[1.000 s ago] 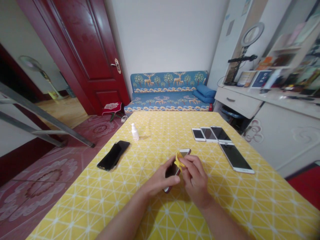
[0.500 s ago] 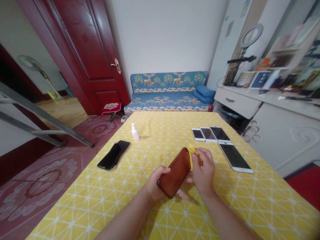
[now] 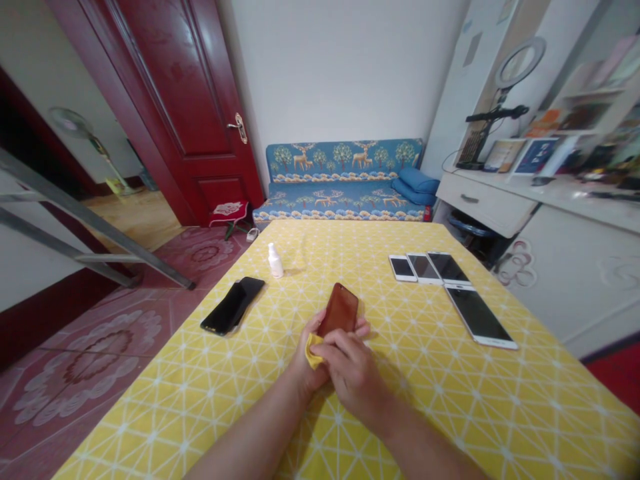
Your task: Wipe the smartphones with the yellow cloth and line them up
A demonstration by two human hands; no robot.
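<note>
A brown, leather-look phone with rounded corners (image 3: 340, 311) stands tilted back-side up over the middle of the yellow, white-lined worktop (image 3: 450, 400), its lower end gripped from beneath by my left hand (image 3: 311, 353). My right hand (image 3: 353, 370) lies across the left, fingers clenched around a small yellow wiping cloth (image 3: 313, 349) pressed at the phone's bottom edge. Both hands are therefore closed, one grasping the phone, the other the cloth.

As I judge it, the wipe goes best with the left hand keeping the phone braced low and steady while the cloth travels in flat, even strokes along the brown back, reaching the corners without smearing fingerprints back on.

Just left of the hands, a black smartphone (image 3: 231, 306) lies flat near the worktop's edge, and beyond it stands a small white spray bottle (image 3: 275, 261). To the right, well apart from the hands, three small phones lie side by side: a white one (image 3: 403, 267), a silver-edged one (image 3: 424, 268) and a dark-screened one (image 3: 449, 268). A larger white-framed phone (image 3: 480, 316) lies just in front of them. Behind the worktop sit a blue deer-patterned sofa (image 3: 345, 180), a dark red door (image 3: 190, 113) and a white desk with a ring light (image 3: 520, 63).
</note>
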